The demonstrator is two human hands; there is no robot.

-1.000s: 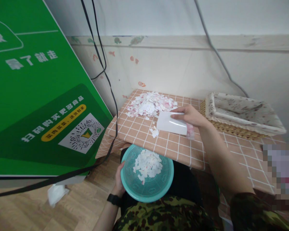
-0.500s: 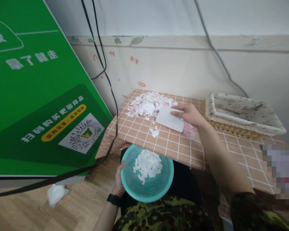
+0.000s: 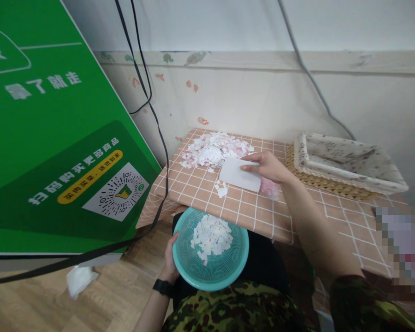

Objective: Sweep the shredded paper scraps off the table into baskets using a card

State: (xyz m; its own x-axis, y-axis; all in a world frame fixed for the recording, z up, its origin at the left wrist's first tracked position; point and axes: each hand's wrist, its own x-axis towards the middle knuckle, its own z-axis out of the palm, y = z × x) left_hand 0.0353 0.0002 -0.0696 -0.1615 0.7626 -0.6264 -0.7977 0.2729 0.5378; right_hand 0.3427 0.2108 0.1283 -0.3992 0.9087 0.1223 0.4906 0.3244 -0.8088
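In the head view, a white card is gripped by the thumb and fingers of the right hand. It is held over the table, between the front and back edges; whether the table is touched by it cannot be told. Near the back left corner, a big heap of torn paper is seen, just beside the card. A few loose bits are spread nearer the front edge. A pink thing is partly hidden by the card. Below the front edge, a green bowl is gripped at its left rim by the left hand. Paper scraps are held in it. By the back edge, farther right, a straw basket is lined with cloth.
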